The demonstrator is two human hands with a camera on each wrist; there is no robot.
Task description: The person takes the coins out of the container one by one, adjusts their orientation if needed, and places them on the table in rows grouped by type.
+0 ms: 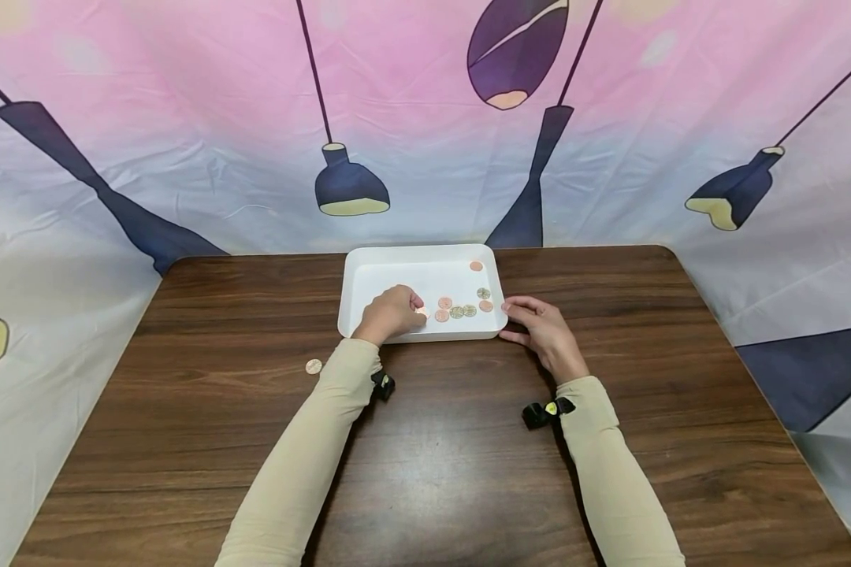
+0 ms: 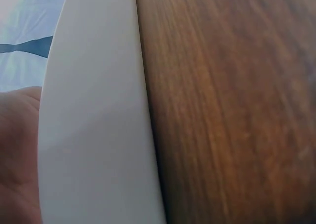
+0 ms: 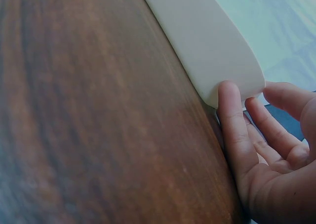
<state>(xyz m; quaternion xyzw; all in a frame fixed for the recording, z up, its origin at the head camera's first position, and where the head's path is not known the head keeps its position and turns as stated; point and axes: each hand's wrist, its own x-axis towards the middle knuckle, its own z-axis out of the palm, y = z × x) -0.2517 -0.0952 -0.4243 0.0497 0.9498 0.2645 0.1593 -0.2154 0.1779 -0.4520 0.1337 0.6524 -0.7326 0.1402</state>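
Note:
A white tray [image 1: 369, 253] sits at the table's far middle, with several copper and greenish coins [image 1: 457, 312] on its floor and one coin [image 1: 476, 266] apart near its back right. My left hand [image 1: 417, 307] reaches over the front wall with curled fingers and pinches a copper coin [image 1: 421, 313] on the floor. My right hand [image 1: 510, 320] rests against the tray's front right corner; in the right wrist view its thumb [image 3: 229, 110] presses the corner of the tray [image 3: 207, 41]. In the left wrist view the tray wall [image 2: 94, 125] fills the frame beside my palm [image 2: 17, 150].
A single copper coin [image 1: 314, 366] lies on the brown wooden table [image 1: 454, 457], left of my left forearm. A printed cloth with lamp shapes [image 1: 347, 185] hangs behind and around the table. Small black wrist cameras [image 1: 539, 413] sit on both sleeves.

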